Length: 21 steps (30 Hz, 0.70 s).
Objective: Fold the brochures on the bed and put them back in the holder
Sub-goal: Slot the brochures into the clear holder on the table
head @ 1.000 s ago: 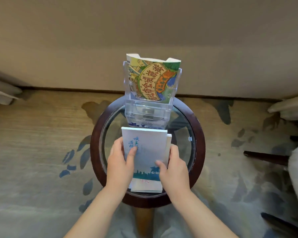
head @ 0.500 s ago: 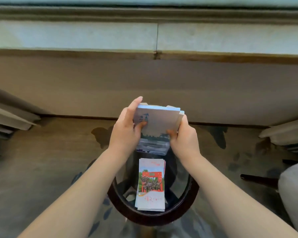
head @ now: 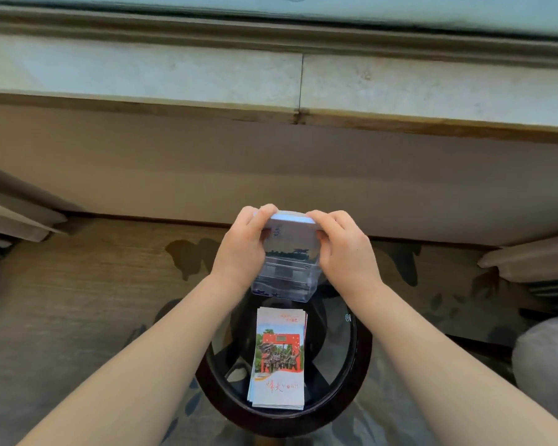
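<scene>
A clear plastic holder [head: 285, 281] stands at the far side of a small round glass table [head: 351, 365]. A white and blue stack of folded brochures [head: 287, 235] sits partly inside the holder, its top edge sticking out. My left hand [head: 244, 249] grips the stack's left side and my right hand [head: 343, 249] grips its right side, fingers curled over the top. A second stack of brochures [head: 279, 358] with a red gate picture lies flat on the glass, nearer to me. The brochures behind, in the holder's rear pocket, are hidden.
The table has a dark wooden rim and stands on patterned carpet [head: 78, 300]. A beige wall and stone window sill [head: 174, 78] run behind. Curtain folds [head: 16, 214] hang at the left and right edges. A grey cushion [head: 548, 358] shows at the right.
Both hands lifted the white and blue stack off the table and lowered it into the holder's front pocket. The red-gate stack beneath it is now uncovered. The view tilted up.
</scene>
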Motion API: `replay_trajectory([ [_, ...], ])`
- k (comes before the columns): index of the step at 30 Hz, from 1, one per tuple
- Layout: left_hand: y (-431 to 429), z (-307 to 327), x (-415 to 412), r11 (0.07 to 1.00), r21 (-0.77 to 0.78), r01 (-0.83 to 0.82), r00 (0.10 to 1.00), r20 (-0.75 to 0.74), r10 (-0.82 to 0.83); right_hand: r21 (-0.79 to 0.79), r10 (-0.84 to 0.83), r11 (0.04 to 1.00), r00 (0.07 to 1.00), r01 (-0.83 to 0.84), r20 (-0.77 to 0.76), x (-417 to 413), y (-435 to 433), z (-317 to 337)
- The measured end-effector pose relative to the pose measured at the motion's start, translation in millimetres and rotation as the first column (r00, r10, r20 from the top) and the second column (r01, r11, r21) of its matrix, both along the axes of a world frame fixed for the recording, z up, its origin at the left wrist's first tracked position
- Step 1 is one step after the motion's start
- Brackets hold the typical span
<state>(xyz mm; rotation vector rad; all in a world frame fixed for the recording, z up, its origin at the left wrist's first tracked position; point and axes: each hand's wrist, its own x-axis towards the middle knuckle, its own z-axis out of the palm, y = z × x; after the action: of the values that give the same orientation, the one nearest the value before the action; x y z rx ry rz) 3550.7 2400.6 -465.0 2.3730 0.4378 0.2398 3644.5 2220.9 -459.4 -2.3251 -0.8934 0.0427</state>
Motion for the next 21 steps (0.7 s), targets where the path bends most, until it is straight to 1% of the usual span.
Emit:
replay_trajectory([
  [3, -6.4, -5.5, -1.7, 0.993, 0.121, -0.011, 0.998, -0.053, 0.018, -0.067, 0.057, 0.996, 0.998, -0.06, -0.04, -3.8, 0.1, -12.8],
  [6, -16.1, -13.0, -8.7, 0.973, 0.225, 0.057, 0.992, -0.122, -0.03, -0.094, 0.05, 0.994, 0.997, -0.056, -0.057, -9.5, -0.7, -29.7],
  [9, -24.8, -25.1, -15.7, 0.904, 0.392, 0.169, 0.977, -0.188, -0.102, -0.11, 0.041, 0.993, 0.996, -0.05, -0.078, -14.5, -2.3, -47.7],
  [11, -32.4, -34.5, -21.3, 0.849, 0.46, 0.261, 0.951, -0.272, -0.145, -0.118, 0.039, 0.992, 0.996, -0.048, -0.079, -19.5, -4.3, -56.5],
  [14, -42.6, -49.9, -28.7, 0.819, 0.478, 0.319, 0.926, -0.342, -0.161, -0.185, 0.022, 0.982, 0.999, -0.027, -0.028, -27.5, -9.7, -66.3],
  [17, -49.1, -58.6, -29.1, 0.828, 0.471, 0.304, 0.928, -0.341, -0.146, -0.325, 0.093, 0.944, 0.992, -0.061, 0.083, -36.1, -14.8, -73.1],
  [19, -51.6, -61.7, -27.6, 0.837, 0.464, 0.29, 0.931, -0.337, -0.136, -0.428, 0.118, 0.901, 0.99, -0.075, 0.074, -40.3, -14.7, -78.0],
  [21, -52.6, -64.3, -26.0, 0.846, 0.454, 0.281, 0.931, -0.343, -0.125, -0.49, 0.11, 0.868, 0.993, -0.082, 0.029, -40.9, -11.3, -79.9],
])
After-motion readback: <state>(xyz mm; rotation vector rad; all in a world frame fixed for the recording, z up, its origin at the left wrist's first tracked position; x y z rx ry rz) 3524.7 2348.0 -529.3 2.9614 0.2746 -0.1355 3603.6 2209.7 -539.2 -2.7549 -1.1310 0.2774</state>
